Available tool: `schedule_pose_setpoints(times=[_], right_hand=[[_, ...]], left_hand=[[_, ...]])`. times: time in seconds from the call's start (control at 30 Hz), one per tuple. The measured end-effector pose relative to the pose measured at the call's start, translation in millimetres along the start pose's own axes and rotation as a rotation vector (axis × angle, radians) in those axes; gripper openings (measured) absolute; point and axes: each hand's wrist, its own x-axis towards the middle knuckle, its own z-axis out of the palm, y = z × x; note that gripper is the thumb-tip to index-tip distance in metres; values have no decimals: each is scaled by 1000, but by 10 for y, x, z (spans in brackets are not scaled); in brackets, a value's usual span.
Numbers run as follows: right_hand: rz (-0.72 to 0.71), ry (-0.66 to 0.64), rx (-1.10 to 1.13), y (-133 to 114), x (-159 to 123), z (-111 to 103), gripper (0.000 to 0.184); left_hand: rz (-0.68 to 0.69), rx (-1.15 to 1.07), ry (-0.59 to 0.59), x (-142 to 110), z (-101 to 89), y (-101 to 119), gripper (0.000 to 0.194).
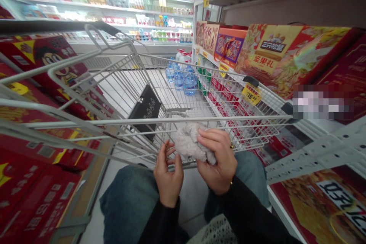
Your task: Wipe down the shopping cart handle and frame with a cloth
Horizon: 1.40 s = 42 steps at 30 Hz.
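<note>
so, the aisle first: tight. my wire shopping cart (137, 72) fills most of the gap, with stacked red gift boxes (34, 198) close along its left side and a white shelf edge (303, 146) just beside its right side. past the far end of the basket, a strip of pale floor tile (114, 87) lies open, and water bottles with blue tint (181, 78) stand near the shelf beyond. a flat black item (145, 110) leans tilted inside the basket, well apart from my hands.

the grey fluffy bundle (188, 142) is at the near end of the basket, just under the cart's top rail (243, 118), between my hands. i cannot tell whether it touches the wire below. my right grip (217, 160) is curled over its top, fingers pressed down, closed on it, a gold ring showing. my left grip (168, 173) is half open, fingers upright and spread, tips at the bundle's left edge; whether they bear any weight, i cannot tell. both wrists come out of black sleeves (164, 219) above my blue jeans (128, 198), forearms angled in toward each other. there is little room between my knuckles and the rail; more lies to the left, over the basket.
</note>
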Motion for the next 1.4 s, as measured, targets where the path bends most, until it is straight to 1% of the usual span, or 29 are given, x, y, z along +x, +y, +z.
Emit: schedule_pose_setpoints(times=[0.13, 0.3, 0.47, 0.7, 0.93, 1.0, 1.13, 1.17, 1.3, 1.33, 1.4], right_hand=[[-9, -29, 7, -18, 20, 10, 42], [-33, -32, 40, -34, 80, 47, 42], [-8, -65, 31, -43, -18, 83, 38], [-8, -18, 48, -76, 74, 101, 41], [11, -59, 44, -71, -42, 122, 42], [-3, -54, 53, -80, -5, 139, 43], [-30, -33, 61, -103, 69, 191, 45], [-26, -30, 57, -107, 61, 200, 45], [-2, -50, 50, -111, -51, 205, 44], [0, -59, 49, -112, -71, 200, 44], [-7, -71, 50, -119, -66, 195, 45]], left_hand=[[-24, 5, 0, -5, 0, -22, 55], [-78, 22, -27, -16, -29, -51, 56], [-78, 35, -40, -18, -45, -71, 59], [-48, 48, -16, -30, -35, -104, 58], [-72, 52, -32, -54, -41, -130, 59], [-81, 62, -32, -51, -43, -119, 57], [-67, 59, -25, -36, -49, -93, 40], [-65, 52, -28, -35, -50, -91, 39], [-85, 49, -40, -38, -60, -96, 51], [-88, 52, -38, -38, -63, -94, 50], [-85, 52, -38, -31, -70, -78, 36]])
